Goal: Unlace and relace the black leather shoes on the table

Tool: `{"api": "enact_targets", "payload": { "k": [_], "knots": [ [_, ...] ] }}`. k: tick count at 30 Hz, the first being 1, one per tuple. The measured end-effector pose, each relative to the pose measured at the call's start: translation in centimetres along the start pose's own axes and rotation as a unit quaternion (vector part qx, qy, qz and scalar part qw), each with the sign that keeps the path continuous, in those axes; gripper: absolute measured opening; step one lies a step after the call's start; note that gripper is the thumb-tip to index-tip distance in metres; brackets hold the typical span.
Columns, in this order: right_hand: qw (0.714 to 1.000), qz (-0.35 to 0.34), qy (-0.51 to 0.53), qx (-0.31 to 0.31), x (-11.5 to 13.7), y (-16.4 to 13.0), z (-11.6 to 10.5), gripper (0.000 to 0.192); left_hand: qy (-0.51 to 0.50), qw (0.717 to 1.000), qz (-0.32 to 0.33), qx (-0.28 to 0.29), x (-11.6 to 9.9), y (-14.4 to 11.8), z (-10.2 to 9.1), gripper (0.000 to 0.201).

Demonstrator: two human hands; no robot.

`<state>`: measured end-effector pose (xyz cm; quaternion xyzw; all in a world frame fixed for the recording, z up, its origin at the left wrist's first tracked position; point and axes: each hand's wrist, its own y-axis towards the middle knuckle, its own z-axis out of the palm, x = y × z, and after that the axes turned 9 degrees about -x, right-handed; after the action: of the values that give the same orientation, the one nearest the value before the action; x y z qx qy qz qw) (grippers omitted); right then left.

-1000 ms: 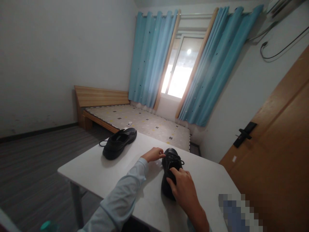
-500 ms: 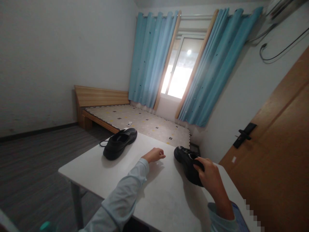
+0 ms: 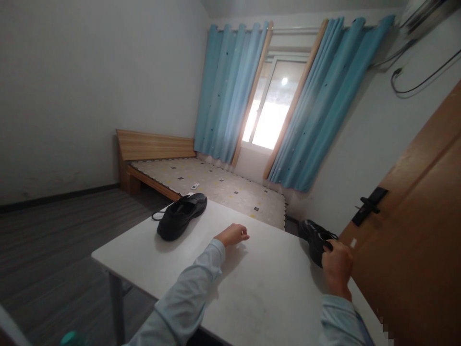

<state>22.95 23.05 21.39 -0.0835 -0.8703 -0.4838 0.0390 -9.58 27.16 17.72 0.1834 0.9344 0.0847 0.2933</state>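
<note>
A white table [image 3: 252, 288] stands in front of me. My right hand [image 3: 336, 266] grips a black laced shoe [image 3: 315, 236] at the table's far right edge, its toe pointing away from me. My left hand [image 3: 233, 235] rests loosely curled on the tabletop near the middle, holding nothing. A second black shoe [image 3: 181, 216] lies at the table's far left corner, well clear of both hands, with a lace loop hanging off its heel side.
A wooden bed [image 3: 201, 180] with a patterned mattress stands beyond the table under a window with blue curtains [image 3: 230, 91]. A wooden door [image 3: 414, 240] with a black handle is close on the right. A green bottle cap [image 3: 70, 338] shows at bottom left.
My right hand has carried the laced shoe from the table's middle rightward to the far right edge. My left hand let go of it and stayed in place. The other shoe has not moved.
</note>
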Motion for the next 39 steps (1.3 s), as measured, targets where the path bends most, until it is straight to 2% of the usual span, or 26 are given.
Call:
{"api": "enact_targets", "payload": {
  "k": [3,7,13,17,19,22,26,29,34,36,39],
  "knots": [
    [1.0,-0.001,-0.01,-0.026,-1.7,-0.4,1.1,0.035,0.001,1.0,0.003,0.004,0.1,0.1,0.2,0.021],
    [1.0,0.006,-0.028,-0.011,-3.3,-0.7,2.1,0.035,0.006,1.0,0.006,0.009,0.2,0.2,0.4,0.022],
    [0.994,0.019,-0.083,0.075,-4.0,-1.4,2.2,0.033,0.014,1.0,0.0,0.012,0.5,0.3,0.8,0.021],
    [0.975,0.072,-0.132,0.166,-3.2,-2.0,1.6,0.033,0.018,1.0,-0.005,0.009,0.7,0.4,1.0,0.02],
    [0.968,0.087,-0.151,0.18,-2.3,-2.3,1.2,0.033,0.018,1.0,-0.007,0.008,0.8,0.4,1.1,0.02],
    [0.97,0.057,-0.179,0.153,-0.4,-2.3,0.4,0.032,0.016,1.0,-0.007,0.009,0.7,0.3,1.0,0.02],
    [0.98,-0.047,-0.156,0.117,3.2,-1.6,-0.7,0.028,0.017,1.0,-0.01,0.01,0.6,0.2,0.9,0.02],
    [0.982,-0.132,-0.088,0.106,6.5,-1.0,-1.7,0.025,0.02,1.0,-0.012,0.009,0.6,0.2,0.8,0.021],
    [0.972,-0.187,0.055,0.13,12.0,-1.5,-3.4,0.021,0.031,0.999,-0.008,0.004,0.7,0.3,0.9,0.02],
    [0.96,-0.198,0.133,0.148,13.5,-2.2,-3.8,0.021,0.037,0.999,-0.005,0.0,0.7,0.3,0.9,0.02],
    [0.92,-0.229,0.25,0.199,15.1,-3.8,-3.7,0.021,0.047,0.999,0.001,-0.01,0.6,0.2,0.7,0.02]
  ]
}}
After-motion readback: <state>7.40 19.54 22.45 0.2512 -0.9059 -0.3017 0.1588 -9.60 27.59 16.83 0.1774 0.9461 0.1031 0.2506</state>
